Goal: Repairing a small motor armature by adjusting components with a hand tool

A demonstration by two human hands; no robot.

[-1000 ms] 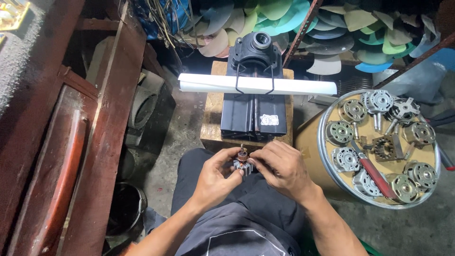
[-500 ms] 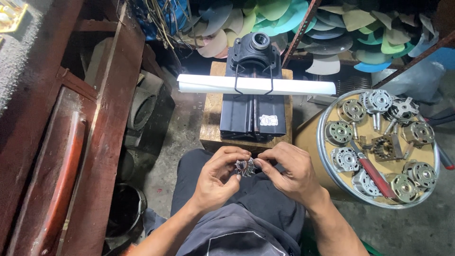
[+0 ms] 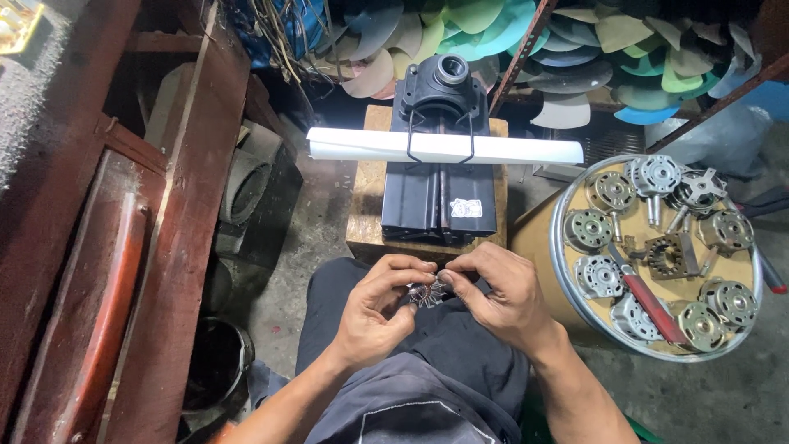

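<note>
A small metal motor part [image 3: 427, 293] with spoke-like fins sits between both hands, over my lap in dark trousers. My left hand [image 3: 380, 312] cups it from the left and below, fingers curled around it. My right hand [image 3: 500, 298] pinches its right side with thumb and forefinger. Most of the part is hidden by the fingers. Just beyond the hands stands a black machine [image 3: 440, 156] on a wooden block [image 3: 370, 222], with a white tube [image 3: 444, 148] lying across it in a wire holder.
A round tray [image 3: 567, 271] at my right holds several small fan motors and a red-handled tool [image 3: 649, 302]. Stacked coloured fan blades [image 3: 575, 41] fill the shelves behind. A dark red wooden frame [image 3: 164, 247] runs along the left, with a black bucket [image 3: 214, 366] below.
The hands have dropped slightly toward my lap and turned the metal part. The fingers have closed in tighter around it.
</note>
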